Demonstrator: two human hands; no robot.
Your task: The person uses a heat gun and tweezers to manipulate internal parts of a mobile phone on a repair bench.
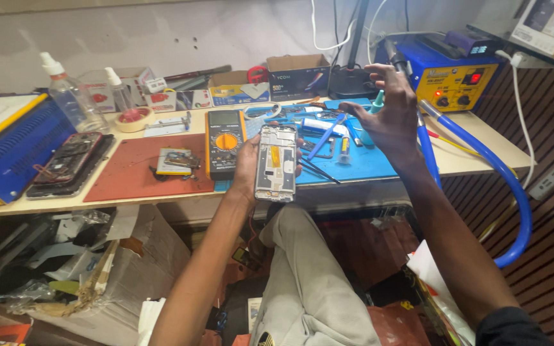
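Head view: opened phone frame (276, 164) at frame centre, long axis upright.
Left hand (246, 168): grips its left edge.
Right hand (389, 115): fingers spread wide, empty, upper right, farther off.

Wooden workbench (476, 157) — red mat (129, 179), blue mat (367, 163), multimeter (225, 142).

The left hand (246, 168) is mostly behind the phone frame (276, 163), only fingertips and thumb edge showing, and the frame hides the mat (367, 163) beneath it. The right hand (389, 109) covers part of the tools (328, 131) and the hot-air handle (397, 63). The blue box (4, 144) at left and the carton (549, 22) at far right are cut by the edges.
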